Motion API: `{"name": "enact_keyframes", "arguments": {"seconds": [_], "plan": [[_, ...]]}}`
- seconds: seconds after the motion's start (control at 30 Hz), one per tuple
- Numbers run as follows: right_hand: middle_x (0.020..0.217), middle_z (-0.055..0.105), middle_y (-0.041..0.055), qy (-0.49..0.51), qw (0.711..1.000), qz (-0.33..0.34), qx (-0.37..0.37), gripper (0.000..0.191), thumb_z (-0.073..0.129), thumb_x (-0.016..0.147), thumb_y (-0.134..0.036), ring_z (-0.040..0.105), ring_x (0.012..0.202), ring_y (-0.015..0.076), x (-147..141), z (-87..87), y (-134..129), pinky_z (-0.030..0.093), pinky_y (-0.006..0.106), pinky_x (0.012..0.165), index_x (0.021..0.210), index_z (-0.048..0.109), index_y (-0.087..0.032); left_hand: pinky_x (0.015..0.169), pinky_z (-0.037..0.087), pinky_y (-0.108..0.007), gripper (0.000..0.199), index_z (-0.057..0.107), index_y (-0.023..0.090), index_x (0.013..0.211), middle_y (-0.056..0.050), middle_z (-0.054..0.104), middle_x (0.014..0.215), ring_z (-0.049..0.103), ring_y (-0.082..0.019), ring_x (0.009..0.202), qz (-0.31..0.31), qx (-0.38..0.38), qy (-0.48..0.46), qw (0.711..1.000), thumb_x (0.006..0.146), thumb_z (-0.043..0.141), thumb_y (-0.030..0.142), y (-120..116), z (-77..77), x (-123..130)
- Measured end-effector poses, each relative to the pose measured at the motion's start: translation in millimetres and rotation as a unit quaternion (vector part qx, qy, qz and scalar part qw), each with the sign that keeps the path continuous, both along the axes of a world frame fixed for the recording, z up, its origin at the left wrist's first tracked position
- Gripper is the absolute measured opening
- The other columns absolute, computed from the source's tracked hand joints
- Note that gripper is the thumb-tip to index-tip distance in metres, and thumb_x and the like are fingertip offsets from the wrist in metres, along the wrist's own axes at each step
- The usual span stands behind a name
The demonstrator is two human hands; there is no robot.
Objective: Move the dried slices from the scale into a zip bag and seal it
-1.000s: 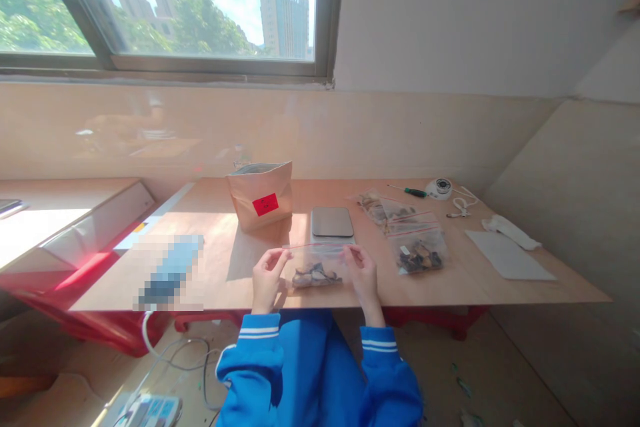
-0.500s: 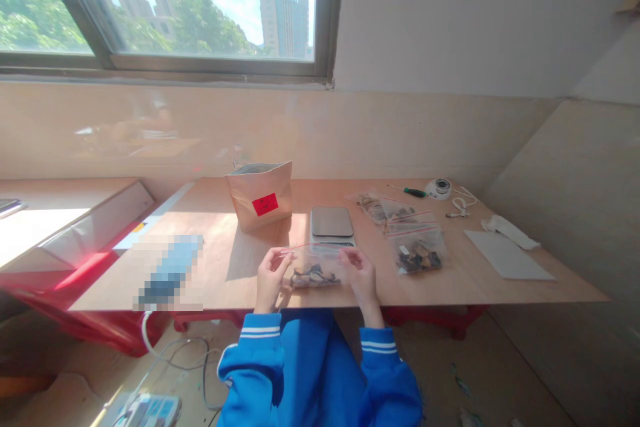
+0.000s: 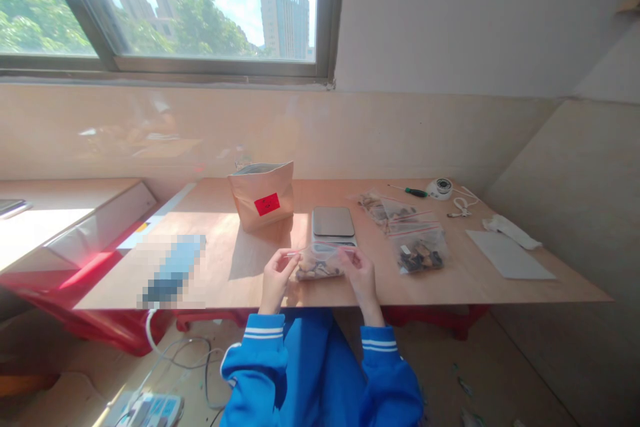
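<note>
Both hands hold a small clear zip bag (image 3: 319, 263) with dark and tan pieces inside, just above the near edge of the wooden table (image 3: 225, 267). My left hand (image 3: 277, 278) pinches the bag's left top corner at its red seal strip. The right top corner is pinched by my right hand (image 3: 359, 273). A small digital scale (image 3: 333, 223) lies flat right behind the bag. A brown paper pouch (image 3: 263, 195) with a red label stands open behind and to the left.
Several filled zip bags (image 3: 407, 233) lie right of the scale. Farther back right are a green-handled screwdriver (image 3: 409, 191), a small round white device (image 3: 440, 188) and a white cable. A white sheet (image 3: 507, 255) lies at the far right. Cables and a power strip (image 3: 150, 408) lie on the floor.
The bag has been raised slightly and drawn together, its top edge now shorter between my fingers. Both hands have moved a little closer to each other.
</note>
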State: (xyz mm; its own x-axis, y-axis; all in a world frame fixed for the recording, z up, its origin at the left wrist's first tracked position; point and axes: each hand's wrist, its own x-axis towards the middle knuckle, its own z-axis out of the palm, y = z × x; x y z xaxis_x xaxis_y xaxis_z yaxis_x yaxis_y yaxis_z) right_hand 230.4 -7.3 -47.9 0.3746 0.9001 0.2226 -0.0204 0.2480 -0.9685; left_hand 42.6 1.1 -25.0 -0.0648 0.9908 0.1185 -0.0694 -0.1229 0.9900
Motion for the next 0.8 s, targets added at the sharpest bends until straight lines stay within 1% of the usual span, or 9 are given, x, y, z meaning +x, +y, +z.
{"name": "enact_keyframes", "arguments": {"seconds": [0.13,0.2,0.37,0.5,0.63,0.73,0.8], "plan": [[0.084,0.072,0.0056,-0.019,1.0,0.001,-0.001,0.03,0.066,0.077,-0.045,0.065,0.08,0.0201,-1.2,-0.4,0.2,0.052,0.032,0.075,0.086,0.068,-0.017,0.074,0.051,-0.029,0.032,0.062,0.016,0.087,-0.004,0.071,0.079,0.067,-0.019,0.079,-0.01,0.0,-0.001,1.0,0.072,0.07,0.044,-1.7,2.1,2.5],[0.083,0.071,0.0057,-0.026,1.0,-0.006,-0.003,0.029,0.066,0.077,-0.045,0.065,0.079,0.02,-1.6,1.1,-0.6,0.051,0.032,0.074,0.085,0.068,-0.017,0.073,0.05,-0.028,0.032,0.062,0.016,0.087,-0.004,0.071,0.079,0.067,-0.019,0.079,-0.011,-0.001,0.001,1.0,0.072,0.07,0.043,-1.8,2.1,2.4],[0.083,0.071,0.0057,-0.039,0.998,-0.04,0.003,0.028,0.065,0.078,-0.044,0.065,0.079,0.02,-2.3,3.3,-1.9,0.051,0.032,0.074,0.085,0.067,-0.016,0.071,0.049,-0.025,0.029,0.066,0.015,0.081,-0.002,0.069,0.073,0.064,-0.016,0.074,0.022,0.016,0.017,0.999,0.07,0.072,0.041,-0.3,-0.4,0.7],[0.08,0.07,0.005,-0.016,0.999,-0.043,0.005,0.028,0.064,0.079,-0.044,0.065,0.077,0.0195,-2.6,0.1,-0.3,0.051,0.032,0.074,0.084,0.065,-0.017,0.071,0.049,-0.026,0.029,0.066,0.016,0.083,-0.002,0.069,0.075,0.065,-0.017,0.076,0.018,0.013,0.0,1.0,0.071,0.072,0.041,-1.3,0.4,2.6],[0.084,0.07,0.0049,-0.006,1.0,-0.006,0.009,0.027,0.067,0.077,-0.043,0.065,0.081,0.02,-1.4,-1.8,0.5,0.052,0.032,0.076,0.086,0.066,-0.018,0.072,0.05,-0.026,0.029,0.066,0.016,0.086,-0.004,0.07,0.08,0.066,-0.018,0.079,-0.013,0.005,0.006,1.0,0.073,0.07,0.041,-2.5,0.0,5.8],[0.087,0.071,0.0051,-0.012,1.0,0.026,0.014,0.025,0.068,0.076,-0.042,0.065,0.084,0.0204,-0.7,-2.1,0.3,0.052,0.033,0.078,0.086,0.068,-0.019,0.07,0.05,-0.025,0.029,0.067,0.016,0.087,-0.003,0.07,0.079,0.065,-0.018,0.077,-0.013,0.008,0.014,1.0,0.073,0.069,0.041,-1.9,-3.1,7.4],[0.085,0.071,0.0051,-0.012,0.999,0.03,0.013,0.024,0.068,0.076,-0.042,0.065,0.082,0.0205,-0.4,-2.5,0.4,0.052,0.033,0.077,0.085,0.068,-0.019,0.068,0.051,-0.026,0.03,0.068,0.016,0.087,-0.003,0.07,0.077,0.066,-0.018,0.075,-0.014,0.0,0.005,1.0,0.072,0.07,0.042,-1.3,-4.8,7.5]]}}
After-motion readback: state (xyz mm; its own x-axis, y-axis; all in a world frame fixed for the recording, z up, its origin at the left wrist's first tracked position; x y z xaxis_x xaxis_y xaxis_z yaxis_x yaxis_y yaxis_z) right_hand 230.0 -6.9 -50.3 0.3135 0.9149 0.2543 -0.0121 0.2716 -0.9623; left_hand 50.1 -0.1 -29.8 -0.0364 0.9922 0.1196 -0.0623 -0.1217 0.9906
